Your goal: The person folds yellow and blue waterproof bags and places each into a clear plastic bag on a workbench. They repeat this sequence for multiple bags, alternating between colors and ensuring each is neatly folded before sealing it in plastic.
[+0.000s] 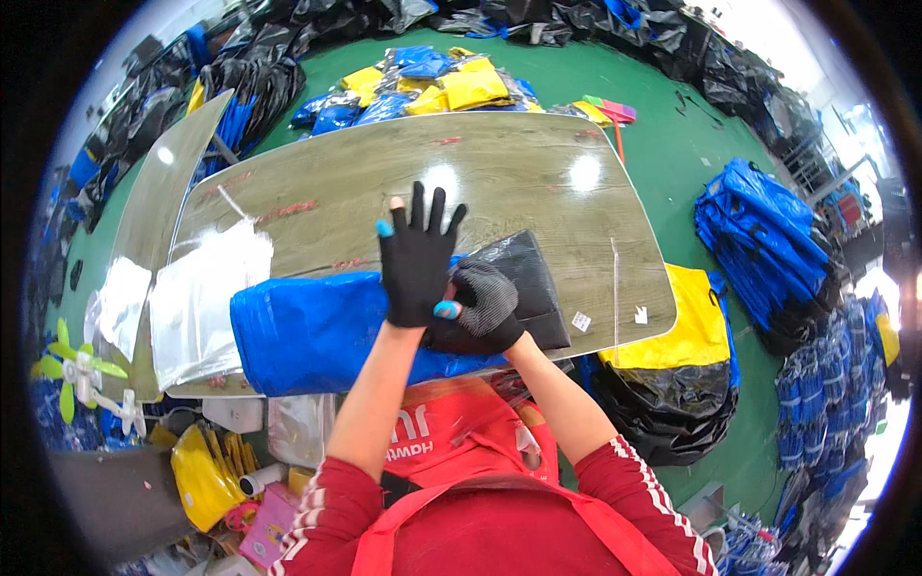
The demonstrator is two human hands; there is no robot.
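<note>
My left hand [419, 264] is raised above the table with its fingers spread, in a black glove with a light blue thumb tip and a bare index fingertip. Close against its wrist side is my right hand [488, 305], in a black glove with a grey dotted palm. Its fingers are curled, and thumb and forefinger pinch at the edge of the left glove [411, 305]. Beneath both hands lies a folded blue and black plastic-like bag [307, 331] along the near edge of the table [365, 173]. Its black part [533, 288] shows to the right.
Clear plastic sleeves [206, 298] lie at the table's left. Packed blue and yellow bundles [423, 82] are heaped on the green floor beyond. A yellow and black bag [672, 336] and a blue stack [764, 230] stand to the right. A small green-bladed fan [77, 370] is at left.
</note>
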